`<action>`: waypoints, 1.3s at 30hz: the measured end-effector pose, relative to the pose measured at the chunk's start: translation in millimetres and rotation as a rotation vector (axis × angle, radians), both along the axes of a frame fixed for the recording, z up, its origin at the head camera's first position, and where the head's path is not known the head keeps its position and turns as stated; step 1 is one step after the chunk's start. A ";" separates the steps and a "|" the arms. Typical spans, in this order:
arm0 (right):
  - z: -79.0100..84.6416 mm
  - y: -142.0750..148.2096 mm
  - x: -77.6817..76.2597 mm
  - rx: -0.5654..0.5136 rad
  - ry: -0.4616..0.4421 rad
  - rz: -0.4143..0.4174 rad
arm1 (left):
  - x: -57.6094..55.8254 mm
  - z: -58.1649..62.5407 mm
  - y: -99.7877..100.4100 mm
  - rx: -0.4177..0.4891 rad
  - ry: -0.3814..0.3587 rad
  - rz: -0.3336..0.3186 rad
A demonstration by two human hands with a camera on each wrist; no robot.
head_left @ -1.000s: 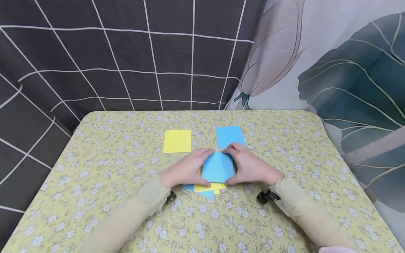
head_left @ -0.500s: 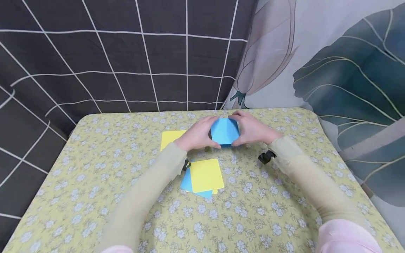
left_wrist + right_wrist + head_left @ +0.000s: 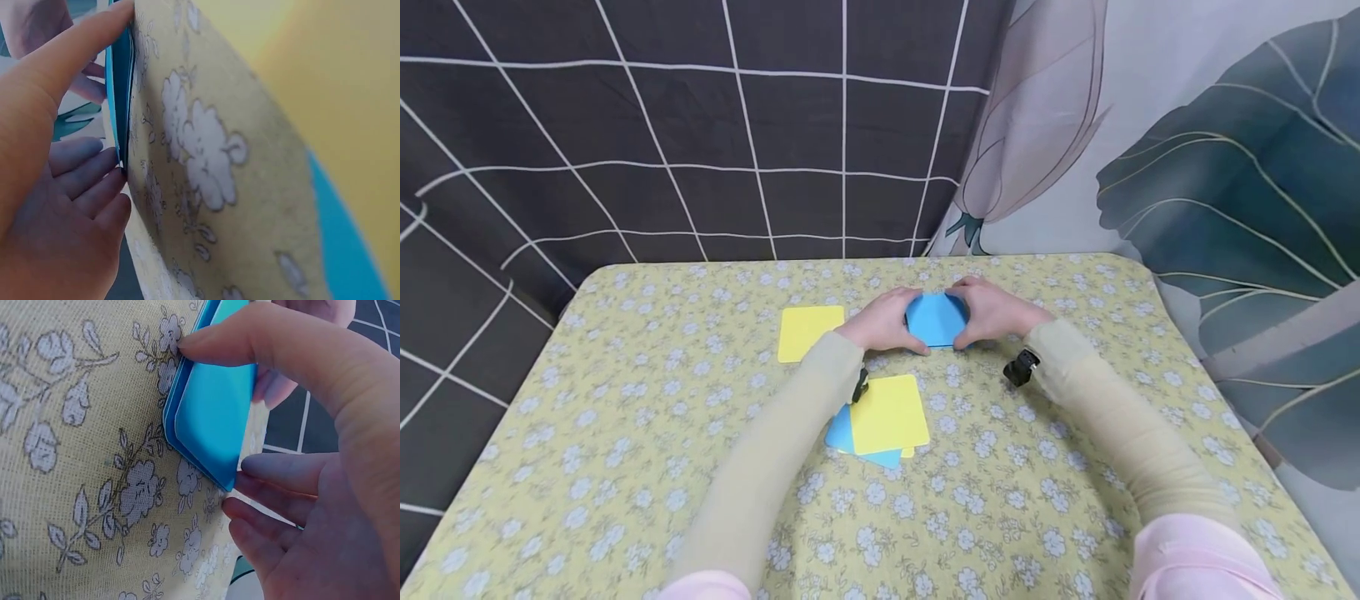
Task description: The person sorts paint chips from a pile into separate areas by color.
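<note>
Both hands hold a blue square card [image 3: 937, 318] by its left and right sides, at the far middle of the table. My left hand [image 3: 886, 322] has its thumb at the near left corner and its fingers along the left side. Opposite it, my right hand [image 3: 992, 312] grips the right edge, thumb in front. The card [image 3: 215, 412] bows slightly in the right wrist view and lies over a second blue card [image 3: 170, 428], with a narrow gap between them. From the left wrist, both blue cards [image 3: 119, 94] appear edge-on close to the cloth.
A single yellow card [image 3: 808, 331] lies left of the hands. Nearer me is a loose pile with a yellow card [image 3: 890, 414] on top and a blue card [image 3: 841, 429] sticking out beneath. A flowered cloth [image 3: 647, 467] covers the table; dark grid fabric [image 3: 700, 133] hangs behind.
Both hands have carried the blue card from the near pile forward to the far blue card and lowered it over that one. The pile's yellow top card is now uncovered.
</note>
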State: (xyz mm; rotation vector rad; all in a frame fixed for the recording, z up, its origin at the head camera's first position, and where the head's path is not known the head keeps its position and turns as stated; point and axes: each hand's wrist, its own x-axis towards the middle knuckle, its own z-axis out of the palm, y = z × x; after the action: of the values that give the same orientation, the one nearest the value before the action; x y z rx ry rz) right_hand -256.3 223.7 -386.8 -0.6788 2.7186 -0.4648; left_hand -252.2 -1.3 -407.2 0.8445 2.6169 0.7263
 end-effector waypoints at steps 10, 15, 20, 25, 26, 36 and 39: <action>18.0 -5.6 14.3 -0.073 0.086 -0.016 | 7.9 25.8 -14.8 0.086 0.099 0.009; 29.9 -15.7 40.3 -0.086 0.174 0.036 | 36.9 49.5 -37.4 0.064 0.145 -0.019; 25.5 -29.1 70.7 -0.098 0.156 0.106 | 72.7 47.2 -55.9 0.015 0.135 -0.053; 12.6 -42.1 96.2 -0.082 0.129 0.193 | 99.6 27.2 -65.8 -0.048 0.122 -0.093; 9.5 -44.7 100.6 -0.076 0.125 0.213 | 104.7 23.2 -68.0 -0.056 0.118 -0.096; -8.1 -53.9 119.7 -0.083 0.114 0.263 | 133.9 8.6 -79.5 -0.030 0.105 -0.132; -9.7 -53.3 118.9 -0.092 0.113 0.270 | 133.3 6.0 -80.1 -0.040 0.103 -0.133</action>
State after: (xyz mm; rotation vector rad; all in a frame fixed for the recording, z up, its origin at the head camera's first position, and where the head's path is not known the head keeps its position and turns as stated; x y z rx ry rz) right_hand -137.4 170.4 -396.6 -1.1098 2.6644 -0.5008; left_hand -118.9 -81.4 -401.2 1.0583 2.6236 0.6079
